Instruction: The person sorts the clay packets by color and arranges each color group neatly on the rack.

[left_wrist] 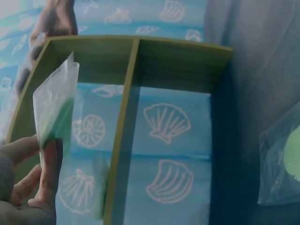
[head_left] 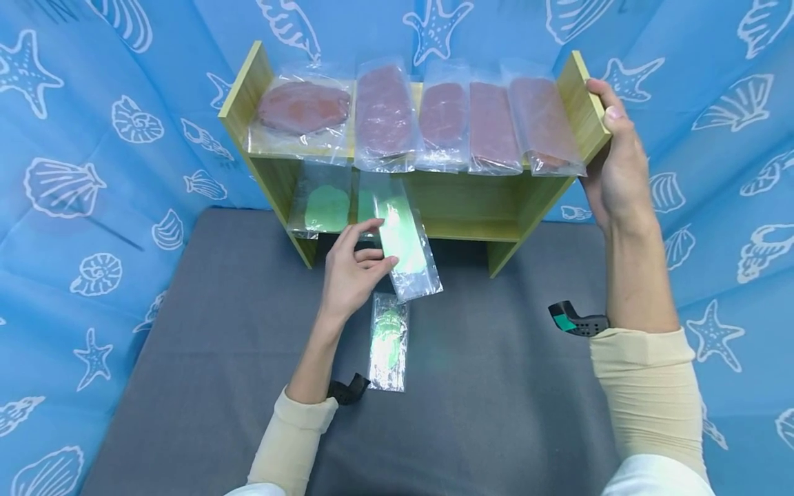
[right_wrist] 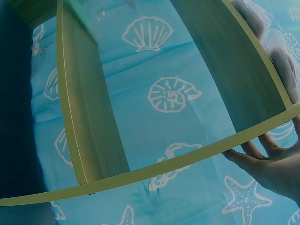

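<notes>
My left hand [head_left: 350, 272] pinches a clear plastic packet [head_left: 406, 241] with a flat green piece inside, between thumb and fingers. This packet [left_wrist: 54, 108] is tilted in front of the lower tier of a yellow-green wooden shelf [head_left: 471, 231], overlapping the packets there in the head view. My right hand [head_left: 623, 165] holds the upper right side panel [head_left: 589, 96] of the shelf, fingers at its edge. Another green packet [head_left: 325, 207] stands at the lower tier's left, with one more partly hidden beside it. A third green packet [head_left: 389, 344] lies on the grey table below.
Several clear packets with reddish-brown flat pieces [head_left: 384, 110] line the top tier, some overhanging its front edge. Grey cloth [head_left: 484, 386] covers the table. A blue curtain with white shells [head_left: 65, 186] surrounds it. Black wrist cameras [head_left: 577, 320] sit on both forearms.
</notes>
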A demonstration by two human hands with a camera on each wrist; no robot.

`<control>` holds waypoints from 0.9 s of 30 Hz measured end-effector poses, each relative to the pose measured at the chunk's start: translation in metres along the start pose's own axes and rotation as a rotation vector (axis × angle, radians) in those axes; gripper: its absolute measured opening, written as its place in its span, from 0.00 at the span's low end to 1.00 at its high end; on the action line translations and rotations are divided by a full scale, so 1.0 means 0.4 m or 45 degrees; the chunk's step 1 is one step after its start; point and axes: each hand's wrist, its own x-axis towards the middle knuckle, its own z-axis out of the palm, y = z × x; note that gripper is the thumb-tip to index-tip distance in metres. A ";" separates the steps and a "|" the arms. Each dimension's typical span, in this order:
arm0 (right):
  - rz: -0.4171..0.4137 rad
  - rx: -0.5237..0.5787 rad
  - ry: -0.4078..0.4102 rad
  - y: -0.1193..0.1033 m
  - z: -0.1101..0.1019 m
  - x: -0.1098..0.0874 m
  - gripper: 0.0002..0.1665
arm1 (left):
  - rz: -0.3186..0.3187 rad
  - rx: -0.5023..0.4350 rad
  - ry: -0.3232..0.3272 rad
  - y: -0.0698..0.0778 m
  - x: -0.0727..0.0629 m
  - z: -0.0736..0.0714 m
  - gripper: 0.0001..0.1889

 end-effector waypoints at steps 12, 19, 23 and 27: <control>-0.009 -0.001 0.008 0.002 0.001 0.003 0.25 | 0.028 0.112 -0.064 -0.006 0.103 0.017 0.31; -0.004 -0.006 0.005 0.001 0.002 0.005 0.25 | 0.007 0.274 -0.063 -0.015 0.161 0.037 0.30; 0.010 -0.009 0.014 0.000 0.001 0.003 0.25 | 0.034 0.399 -0.098 -0.024 0.187 0.051 0.29; 0.016 -0.025 0.010 0.001 0.002 0.001 0.25 | 0.031 0.469 -0.124 -0.030 0.199 0.060 0.29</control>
